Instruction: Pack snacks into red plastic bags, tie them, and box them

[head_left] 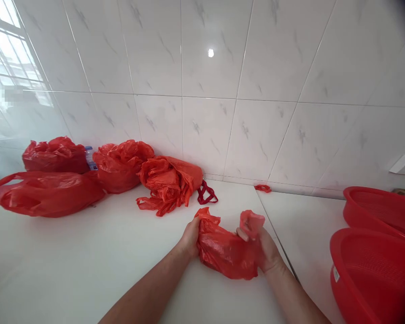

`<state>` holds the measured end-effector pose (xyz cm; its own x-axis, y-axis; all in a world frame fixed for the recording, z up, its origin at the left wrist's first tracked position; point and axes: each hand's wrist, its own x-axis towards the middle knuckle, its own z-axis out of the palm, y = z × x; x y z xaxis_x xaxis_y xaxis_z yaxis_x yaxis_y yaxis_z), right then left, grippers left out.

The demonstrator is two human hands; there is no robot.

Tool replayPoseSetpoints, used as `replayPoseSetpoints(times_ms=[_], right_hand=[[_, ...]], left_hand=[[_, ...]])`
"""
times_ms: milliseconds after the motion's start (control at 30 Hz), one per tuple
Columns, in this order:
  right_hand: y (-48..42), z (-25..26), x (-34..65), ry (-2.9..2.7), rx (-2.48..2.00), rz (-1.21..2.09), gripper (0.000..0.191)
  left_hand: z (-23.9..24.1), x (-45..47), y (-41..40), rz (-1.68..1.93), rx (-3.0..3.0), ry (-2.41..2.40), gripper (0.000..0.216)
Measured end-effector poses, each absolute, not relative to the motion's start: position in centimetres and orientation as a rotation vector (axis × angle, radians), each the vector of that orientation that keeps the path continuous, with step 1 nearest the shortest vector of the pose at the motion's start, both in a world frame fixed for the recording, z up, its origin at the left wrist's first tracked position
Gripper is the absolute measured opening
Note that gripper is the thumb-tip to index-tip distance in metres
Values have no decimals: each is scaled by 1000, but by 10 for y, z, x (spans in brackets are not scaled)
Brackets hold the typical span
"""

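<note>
A red plastic bag (222, 252) is stretched between my hands just over the white table. My left hand (191, 238) grips its left side near one handle, fingers partly hidden by the film. At the other end my right hand (265, 247) is closed on the bag, with a handle loop sticking up between thumb and fingers. The bag bulges a little; whatever it contains cannot be made out. Behind my hands lies a crumpled heap of red plastic bags (170, 180), with a dark red strap (207, 193) beside it.
Filled red bags (50, 193) line the wall on the left, with a plastic bottle (90, 157) among them. Two red plastic baskets (344, 256) stand at the right. A small red scrap (263, 188) lies by the tiled wall (209, 130). A seam crosses the white table (121, 256).
</note>
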<state>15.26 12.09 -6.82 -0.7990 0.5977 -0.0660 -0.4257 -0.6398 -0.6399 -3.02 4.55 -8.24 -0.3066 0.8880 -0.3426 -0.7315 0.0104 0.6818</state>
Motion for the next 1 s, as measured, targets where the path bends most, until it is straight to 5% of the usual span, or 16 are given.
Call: replayPoseSetpoints(times_ms=[233, 400, 667, 833, 1000], right_hand=[[104, -63, 150, -1019, -297, 2386, 51], [99, -63, 149, -1229, -408, 2351, 28], [80, -43, 138, -1602, -478, 2168, 72], [83, -58, 130, -1548, -588, 2036, 39], [97, -69, 132, -1170, -654, 2019, 29]], left_hand=[[-84, -28, 36, 1619, 235, 1018, 24], [-84, -26, 32, 1579, 317, 981, 29], [-80, -11, 28, 1666, 512, 1113, 15], [-78, 0, 29, 1630, 708, 1235, 8], [-75, 4, 21, 1851, 1091, 1556, 40]])
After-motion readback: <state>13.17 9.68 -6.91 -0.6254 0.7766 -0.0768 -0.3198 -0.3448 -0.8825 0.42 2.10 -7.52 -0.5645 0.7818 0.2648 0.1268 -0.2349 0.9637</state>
